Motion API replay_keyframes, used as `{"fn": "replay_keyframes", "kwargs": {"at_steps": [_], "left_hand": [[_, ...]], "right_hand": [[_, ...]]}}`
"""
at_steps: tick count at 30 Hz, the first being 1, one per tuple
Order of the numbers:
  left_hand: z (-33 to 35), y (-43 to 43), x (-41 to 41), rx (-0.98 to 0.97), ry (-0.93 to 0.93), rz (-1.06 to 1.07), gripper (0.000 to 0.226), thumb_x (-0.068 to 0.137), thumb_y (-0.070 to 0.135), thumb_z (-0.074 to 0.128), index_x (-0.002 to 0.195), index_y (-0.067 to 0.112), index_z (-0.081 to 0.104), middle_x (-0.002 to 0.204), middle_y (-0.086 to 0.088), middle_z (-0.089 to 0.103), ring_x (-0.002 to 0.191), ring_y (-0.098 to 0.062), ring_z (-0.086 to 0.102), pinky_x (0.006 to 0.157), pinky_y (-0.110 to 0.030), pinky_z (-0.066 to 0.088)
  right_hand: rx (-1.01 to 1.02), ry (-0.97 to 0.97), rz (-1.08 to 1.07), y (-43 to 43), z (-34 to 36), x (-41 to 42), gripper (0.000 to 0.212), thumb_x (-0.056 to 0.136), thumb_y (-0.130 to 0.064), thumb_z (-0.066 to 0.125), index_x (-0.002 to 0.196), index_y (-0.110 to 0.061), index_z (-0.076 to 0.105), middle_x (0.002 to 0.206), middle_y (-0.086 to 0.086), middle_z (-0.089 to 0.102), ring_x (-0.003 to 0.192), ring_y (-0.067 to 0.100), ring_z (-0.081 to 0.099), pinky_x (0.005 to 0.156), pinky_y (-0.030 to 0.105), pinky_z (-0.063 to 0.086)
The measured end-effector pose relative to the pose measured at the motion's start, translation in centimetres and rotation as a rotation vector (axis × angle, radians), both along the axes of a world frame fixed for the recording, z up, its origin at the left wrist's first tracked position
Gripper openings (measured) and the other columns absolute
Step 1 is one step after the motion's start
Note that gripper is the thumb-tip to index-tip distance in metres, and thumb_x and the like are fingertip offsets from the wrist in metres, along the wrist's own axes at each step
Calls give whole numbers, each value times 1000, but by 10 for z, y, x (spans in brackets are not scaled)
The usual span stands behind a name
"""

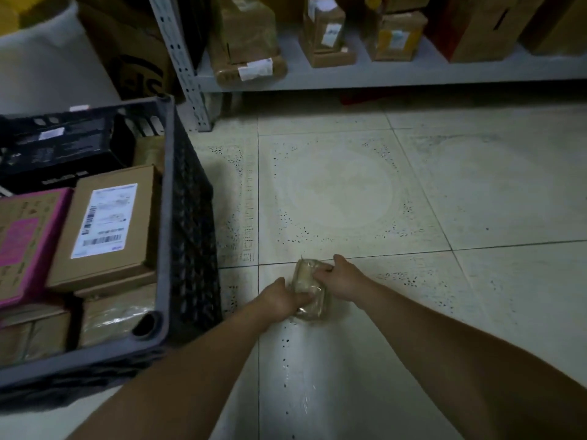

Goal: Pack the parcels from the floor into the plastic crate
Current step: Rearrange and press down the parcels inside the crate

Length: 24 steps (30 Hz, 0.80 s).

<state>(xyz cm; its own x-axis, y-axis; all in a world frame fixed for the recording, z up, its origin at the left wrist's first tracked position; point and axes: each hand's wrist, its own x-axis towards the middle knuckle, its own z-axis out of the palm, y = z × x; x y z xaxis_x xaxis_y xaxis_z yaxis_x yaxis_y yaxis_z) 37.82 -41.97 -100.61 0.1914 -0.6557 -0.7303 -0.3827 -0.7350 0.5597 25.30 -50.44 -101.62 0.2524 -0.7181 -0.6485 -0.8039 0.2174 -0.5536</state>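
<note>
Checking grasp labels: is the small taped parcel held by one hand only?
No, the left hand and the right hand both grip the small taped parcel from opposite sides.

- We locate the crate (166, 201) on the floor (428, 192), at our left, with boxes (108, 223) packed inside it.
- The parcel (309, 292) lies on the floor, right of the crate.
- The left grip (279, 300) and right grip (340, 274) flank the parcel, both touching it.
- The shelf (413, 71) stands behind, carrying cartons (247, 36).

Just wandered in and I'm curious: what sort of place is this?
Probably a parcel storeroom or courier depot: labelled boxes sit on a metal shelf, and a plastic crate holds more parcels.
</note>
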Motion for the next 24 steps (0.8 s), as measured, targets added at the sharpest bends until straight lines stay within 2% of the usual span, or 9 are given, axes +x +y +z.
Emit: {"fn": "replay_keyframes", "kwargs": {"at_steps": [2,5,9,12,16,18,21,24], "left_hand": [[-10,2,-5,55,113,63,64,87,44,61,140,17,37,133,-5,51,107,-20,50,86,-34,46],[-16,4,-9,54,233,195,51,89,33,63,134,14,47,117,-4,60,106,-21,57,89,-38,52],[-5,-3,-9,-71,199,201,47,88,25,65,130,11,50,115,-6,63,101,-20,61,85,-33,52],[24,-19,-7,-229,126,140,45,88,25,63,130,14,52,112,-3,64,94,-18,61,78,-27,50],[86,-40,1,-454,94,92,42,88,20,63,128,18,51,102,2,62,86,-14,59,68,-21,47],[121,-44,11,-546,135,122,43,87,18,65,127,20,52,98,4,63,88,-15,61,74,-25,50],[163,-44,33,-577,307,279,41,90,30,60,128,21,50,107,2,64,98,-18,62,83,-38,54],[191,-31,62,-612,444,440,49,91,49,50,132,20,48,123,-1,61,106,-19,61,74,-35,56]], "right_hand": [[120,-114,-96,1,-11,3,75,93,-48,51,152,-19,14,148,8,38,126,32,46,92,41,47],[118,-204,-159,4,-19,5,62,92,-47,53,143,-19,30,133,8,53,111,29,58,93,49,50],[-16,-233,-165,4,-1,4,52,95,-40,52,139,-15,36,123,9,57,105,27,59,92,46,51],[-148,-301,-186,-8,33,5,52,97,-35,50,142,-15,34,127,10,56,109,27,58,95,43,49],[-322,-419,-241,-24,96,11,54,96,-37,51,144,-21,32,129,6,56,110,25,59,96,46,49],[-388,-497,-283,-26,129,19,52,96,-37,51,143,-25,32,127,4,56,106,23,60,94,46,51],[-454,-606,-336,-22,173,39,48,97,-34,50,141,-29,33,121,-1,55,102,19,60,89,41,54],[-485,-700,-327,-11,208,69,47,97,-34,51,141,-31,34,118,-4,53,100,16,60,90,42,54]]}}
